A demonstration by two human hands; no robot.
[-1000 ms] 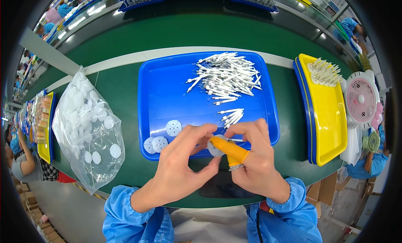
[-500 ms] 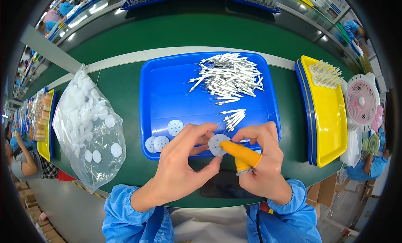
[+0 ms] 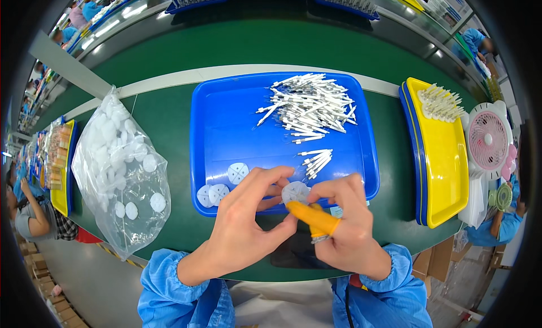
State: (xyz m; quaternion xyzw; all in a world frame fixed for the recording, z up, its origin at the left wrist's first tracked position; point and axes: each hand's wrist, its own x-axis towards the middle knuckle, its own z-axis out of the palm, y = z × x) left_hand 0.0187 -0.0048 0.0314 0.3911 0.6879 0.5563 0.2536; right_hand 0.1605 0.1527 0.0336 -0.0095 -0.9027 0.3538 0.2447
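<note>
Over the near rim of a blue tray (image 3: 237, 102), a round whitish disc (image 3: 294, 192) with slots and small holes is pinched by my left hand (image 3: 243, 221) at its left edge. My right hand (image 3: 344, 221) closes on the disc's right and lower edge. Yellow covers sit on some of its digits, one pressed against the disc. Whether a thin piece is also between those fingers is hidden. Inside the tray, three similar discs (image 3: 237, 173) lie at the near left. A big heap of thin white sticks with wire ends (image 3: 310, 105) fills the far right, with a smaller bunch (image 3: 317, 163) nearer.
A clear plastic bag of white discs (image 3: 118, 158) lies left of the tray. Stacked trays, a yellow one (image 3: 443, 175) on top holding white pieces (image 3: 440, 102), stand at the right beside a pink and white fan (image 3: 488, 139). A dark flat object (image 3: 299, 252) lies under my hands.
My right hand has shifted slightly left, its yellow-covered digit moving down from the disc's face to its lower edge. My left hand keeps its hold.
</note>
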